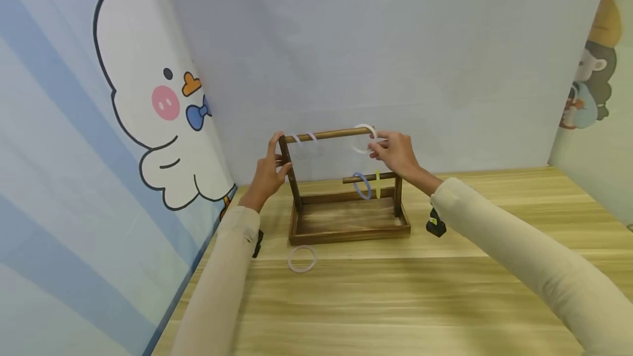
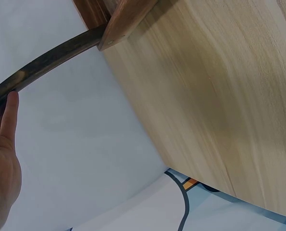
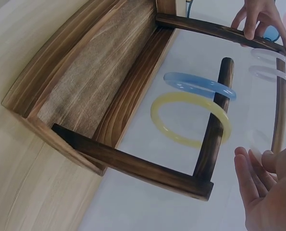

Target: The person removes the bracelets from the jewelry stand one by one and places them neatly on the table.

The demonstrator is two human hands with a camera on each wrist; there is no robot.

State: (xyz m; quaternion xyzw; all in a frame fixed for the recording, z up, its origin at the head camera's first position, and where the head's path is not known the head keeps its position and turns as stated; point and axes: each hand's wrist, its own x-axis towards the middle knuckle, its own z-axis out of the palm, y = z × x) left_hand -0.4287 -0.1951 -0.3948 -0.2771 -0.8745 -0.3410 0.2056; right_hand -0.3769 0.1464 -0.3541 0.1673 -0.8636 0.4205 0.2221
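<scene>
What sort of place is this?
Perhaps a small screened-off play or filming corner: a wood-grain table meets a plain pale backdrop, and a large cartoon bird decorates the blue-striped wall covering beside it.

– Head cam?
– High, facing forward and down; whole wooden rack point(image 1: 351, 235), middle range.
– Wrists?
– Both nearer, tilted. Left faces post point(image 2: 46, 62), table point(image 2: 205, 96); right, rack's right end, sharing yellow ring point(image 3: 187, 98) with head view.

I have the brown wooden rack point(image 1: 351, 236) upright, left hand point(image 1: 268, 174) gripping its tall post point(image 1: 294, 187) — white ring point(image 1: 364, 125) pinched in right hand point(image 1: 395, 151) at upper bar's point(image 1: 336, 133) free end. Two lilac rings point(image 1: 313, 138) hang post-side; blue ring point(image 3: 195, 80), yellow ring point(image 3: 191, 97) on lower bar point(image 3: 209, 154) — pinkish ring point(image 1: 302, 271) flat in front.
</scene>
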